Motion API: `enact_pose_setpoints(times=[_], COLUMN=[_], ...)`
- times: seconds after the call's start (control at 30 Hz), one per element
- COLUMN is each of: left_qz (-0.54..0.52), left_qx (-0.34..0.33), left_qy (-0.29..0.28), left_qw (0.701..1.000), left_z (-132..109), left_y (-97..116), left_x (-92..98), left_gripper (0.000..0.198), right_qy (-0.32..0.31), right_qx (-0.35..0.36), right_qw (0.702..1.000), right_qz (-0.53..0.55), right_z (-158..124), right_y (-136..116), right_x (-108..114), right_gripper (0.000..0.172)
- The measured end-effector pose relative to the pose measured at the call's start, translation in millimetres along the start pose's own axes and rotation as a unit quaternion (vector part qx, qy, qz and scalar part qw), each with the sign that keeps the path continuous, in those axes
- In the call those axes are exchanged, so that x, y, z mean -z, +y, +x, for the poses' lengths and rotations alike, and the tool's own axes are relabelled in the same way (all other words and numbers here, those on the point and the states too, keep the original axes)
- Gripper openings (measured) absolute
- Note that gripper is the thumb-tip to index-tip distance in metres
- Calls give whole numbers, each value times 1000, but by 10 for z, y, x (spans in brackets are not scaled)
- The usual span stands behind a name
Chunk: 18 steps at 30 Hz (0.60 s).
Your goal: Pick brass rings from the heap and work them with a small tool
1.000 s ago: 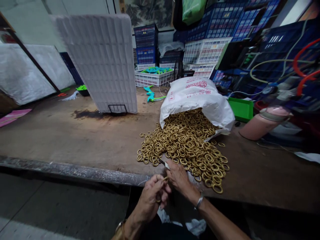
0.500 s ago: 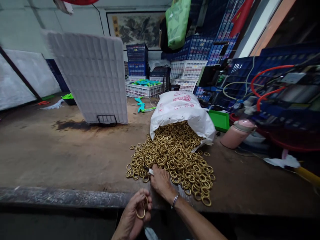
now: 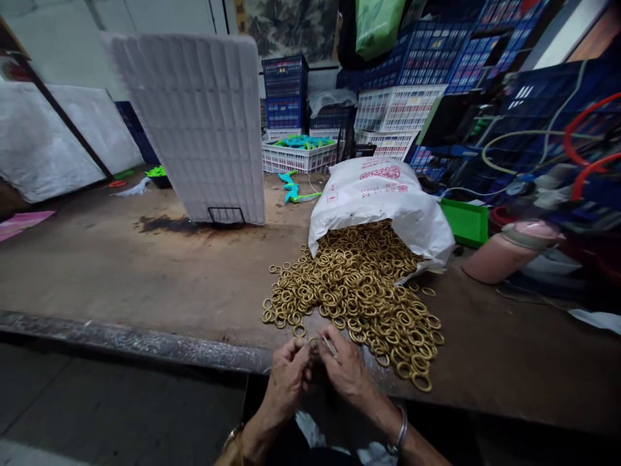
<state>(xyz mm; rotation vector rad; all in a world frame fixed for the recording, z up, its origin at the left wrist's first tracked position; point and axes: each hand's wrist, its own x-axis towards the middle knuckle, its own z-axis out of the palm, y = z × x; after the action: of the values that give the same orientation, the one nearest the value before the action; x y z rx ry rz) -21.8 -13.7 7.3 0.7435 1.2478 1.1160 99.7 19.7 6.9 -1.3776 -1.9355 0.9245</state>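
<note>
Bottom centre of frame: left hand (image 3: 288, 378) and right hand (image 3: 348, 370) meet fingertip to fingertip over the near edge of the table (image 3: 145, 265). Left fingers pinched closed on a brass ring (image 3: 313, 342), small and partly hidden. Right fingers closed around a thin pale tool (image 3: 329, 347), its tip at the ring. Gold watch (image 3: 231, 443) on left wrist, silver bangle (image 3: 402, 437) on right wrist.

Just beyond the hands, centre frame: ring pile (image 3: 359, 291), loose brass rings spread on the table, nearest ones just beside the fingertips. The pile spills from the mouth of a white sack (image 3: 383, 191) lying on its side, red print on top.

Right of the sack: green box (image 3: 466, 221), then a pink cylinder (image 3: 514, 249) on its side.

Left of centre, further back: white ribbed tray (image 3: 198, 123) standing upright on the table.

Far back, upper centre: white basket (image 3: 298, 156) with turquoise parts, stacked blue crates (image 3: 286, 87) behind.
</note>
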Motion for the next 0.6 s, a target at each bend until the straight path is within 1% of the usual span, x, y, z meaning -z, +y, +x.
enact_pose_setpoints(times=[0.1,0.17,0.2,0.27,0.33,0.4,0.5,0.6], left_qz=[55,62,60,52,45,40,27,-20], left_qx=[-50,-93,-101,-71,-17,16,28,36], left_qy=[10,-3,-9,-19,-30,-46,-77,-96], left_qw=[997,994,993,996,998,998,996,994], left_z=[-25,-51,-64,-86,-96,-92,-73,-69], left_y=[29,60,75,96,97,71,-6,-72], left_x=[-27,-42,-48,-54,-53,-44,-25,-19], left_gripper=[30,28,27,28,30,31,32,32], right_qy=[-22,-59,-75,-78,-52,-26,-25,-29], right_qx=[-81,-151,-181,-206,-180,-136,-96,-83], right_qw=[990,970,958,946,957,973,986,987], right_qz=[114,183,211,237,223,185,136,132], right_z=[19,20,17,10,6,3,-11,-30], right_y=[27,58,69,75,57,28,-5,-10], right_x=[-17,-41,-50,-52,-26,19,79,102], right_gripper=[25,34,37,37,32,25,22,22])
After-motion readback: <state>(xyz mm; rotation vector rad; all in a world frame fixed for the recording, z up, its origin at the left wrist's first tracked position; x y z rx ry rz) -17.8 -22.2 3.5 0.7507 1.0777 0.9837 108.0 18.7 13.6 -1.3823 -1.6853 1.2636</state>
